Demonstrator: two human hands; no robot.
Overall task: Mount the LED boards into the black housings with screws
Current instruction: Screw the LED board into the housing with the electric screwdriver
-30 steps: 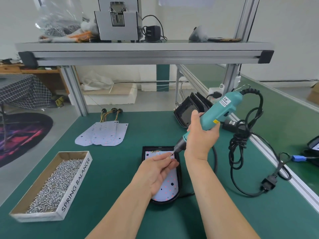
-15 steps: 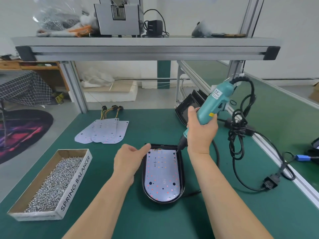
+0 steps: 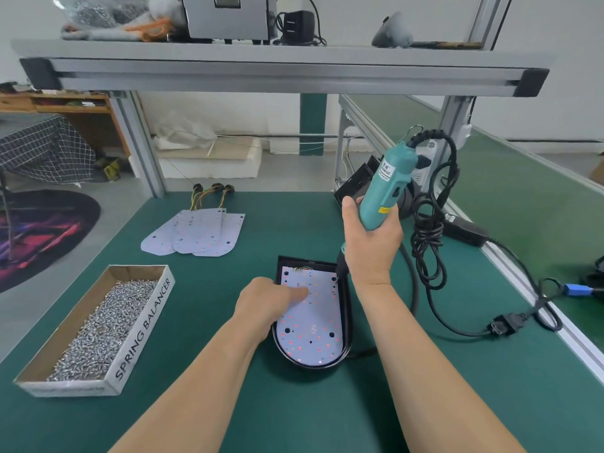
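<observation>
A black housing (image 3: 347,308) lies in the middle of the green mat with a white LED board (image 3: 315,325) seated inside it. My left hand (image 3: 268,302) rests on the board's left side, one finger stretched across it and pressing down. My right hand (image 3: 372,243) grips a teal electric screwdriver (image 3: 387,188) nearly upright, its bit down at the board's upper right corner. Whether a screw sits under the bit is hidden. Three spare LED boards (image 3: 196,235) with wires lie fanned out further back on the left.
A cardboard box (image 3: 143,325) full of several screws sits at the left. More black housings (image 3: 356,184) lean at the back right. The screwdriver's black cable (image 3: 428,243) coils along the right edge to a plug (image 3: 505,325). A metal shelf (image 3: 281,70) spans overhead.
My left hand left the screwdriver tip, swung out to the housing's left, then came back onto the board. The screwdriver tilted upright and its bit dropped to the board's upper right corner.
</observation>
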